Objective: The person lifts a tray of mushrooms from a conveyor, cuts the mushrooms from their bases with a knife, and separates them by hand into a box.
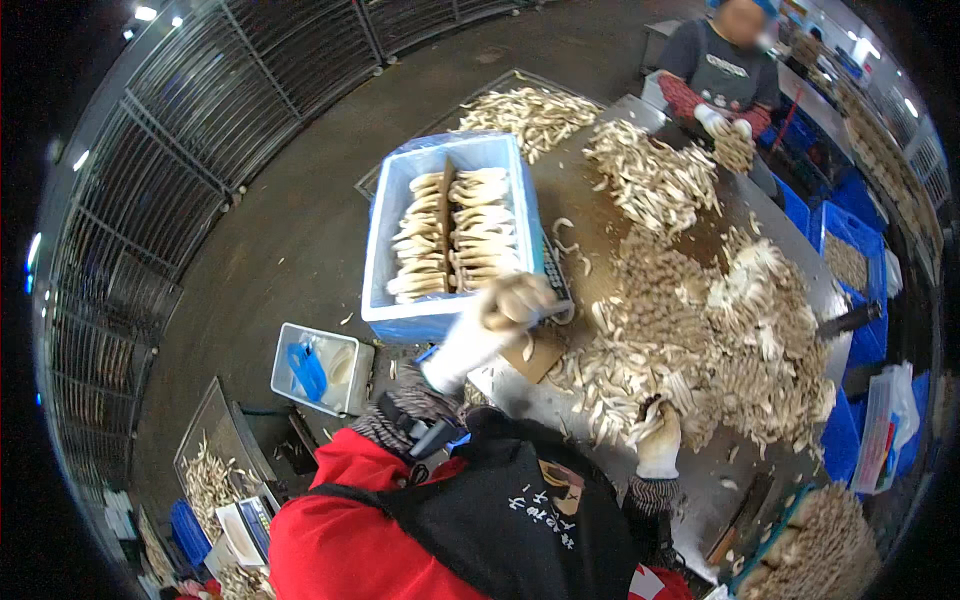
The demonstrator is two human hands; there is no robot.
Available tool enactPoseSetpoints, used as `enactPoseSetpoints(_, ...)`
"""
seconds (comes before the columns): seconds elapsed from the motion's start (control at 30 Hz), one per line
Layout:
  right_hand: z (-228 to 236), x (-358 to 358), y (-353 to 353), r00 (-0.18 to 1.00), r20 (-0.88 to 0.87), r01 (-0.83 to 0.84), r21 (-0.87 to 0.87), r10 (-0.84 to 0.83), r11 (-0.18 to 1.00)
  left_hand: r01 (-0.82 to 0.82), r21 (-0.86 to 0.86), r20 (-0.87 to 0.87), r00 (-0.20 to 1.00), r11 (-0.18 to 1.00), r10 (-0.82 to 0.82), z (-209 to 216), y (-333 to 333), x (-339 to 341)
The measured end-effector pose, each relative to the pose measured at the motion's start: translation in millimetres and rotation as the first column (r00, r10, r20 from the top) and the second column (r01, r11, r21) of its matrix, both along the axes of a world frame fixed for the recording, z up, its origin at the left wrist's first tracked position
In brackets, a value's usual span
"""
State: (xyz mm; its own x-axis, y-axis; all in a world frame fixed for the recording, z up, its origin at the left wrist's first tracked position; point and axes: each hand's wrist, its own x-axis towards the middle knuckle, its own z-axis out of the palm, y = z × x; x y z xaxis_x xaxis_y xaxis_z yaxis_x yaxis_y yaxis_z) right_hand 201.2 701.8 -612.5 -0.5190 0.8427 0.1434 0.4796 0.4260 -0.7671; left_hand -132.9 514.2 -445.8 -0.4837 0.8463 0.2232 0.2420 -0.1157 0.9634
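Observation:
My left hand [488, 322], in a white glove with tan-looking fingers, hovers over the near right corner of a blue-lined white foam box [375, 255]. Its fingers are curled and smeared by motion; what they hold cannot be made out. Inside the box, pale long-stemmed mushrooms [484, 222] lie in two stacked columns, split by a brown divider [446, 225]. My right hand [656, 442], in a cream glove, rests against the near edge of a large mushroom heap [700, 330]. Those fingers bend inward around something dark and small that I cannot identify.
Across the metal table [815, 270], a person [722, 85] in gloves holds a mushroom cluster beside another heap [650, 180]. A white bin [322, 368] with a blue item stands left of me. Blue crates [850, 240] line the right side. A cardboard piece [538, 355] lies by the box.

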Motion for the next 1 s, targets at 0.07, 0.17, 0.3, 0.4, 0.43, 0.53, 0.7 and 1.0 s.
enactPoseSetpoints(0.07, -15, -4, 1, 0.57, -0.494, -0.443, -0.858, -0.656, 0.261, -0.501, -0.034, -0.568, 0.721, 0.865, 0.396, 16, -33, -39)
enactPoseSetpoints(0.17, 3, -25, -14, 0.609, -0.437, -0.348, -0.897, -0.662, 0.271, -0.644, -0.043, -0.903, 0.352, 0.764, 0.245, 5, -75, -118)
enactPoseSetpoints(0.3, 7, -34, -21, 0.801, -0.478, -0.279, -0.831, -0.36, 0.481, -0.672, -0.248, -0.962, 0.256, 0.698, -0.096, -9, -91, -175)
enactPoseSetpoints(0.4, -15, -31, -17, 0.823, -0.433, -0.266, -0.865, -0.367, 0.424, -0.679, -0.287, -0.954, 0.137, 0.676, -0.267, -22, -74, -189)
enactPoseSetpoints(0.43, -28, -26, -13, 0.83, -0.417, -0.271, -0.882, -0.37, 0.384, -0.68, -0.283, -0.947, 0.089, 0.677, -0.307, -26, -67, -190)
enactPoseSetpoints(0.53, -41, -32, -14, 0.856, -0.36, -0.21, -0.898, -0.372, 0.386, -0.704, -0.433, -0.837, 0.084, 0.562, -0.54, -51, -65, -199)
enactPoseSetpoints(0.7, -52, -28, -12, 0.704, -0.252, -0.193, -0.968, -0.664, 0.163, -0.58, -0.437, -0.859, 0.044, 0.687, -0.509, -39, -85, -209)
enactPoseSetpoints(1.0, -37, -42, -10, 0.685, -0.208, -0.199, -0.975, -0.698, 0.095, -0.416, -0.439, -0.87, 0.418, 0.796, -0.262, -27, -85, -200)
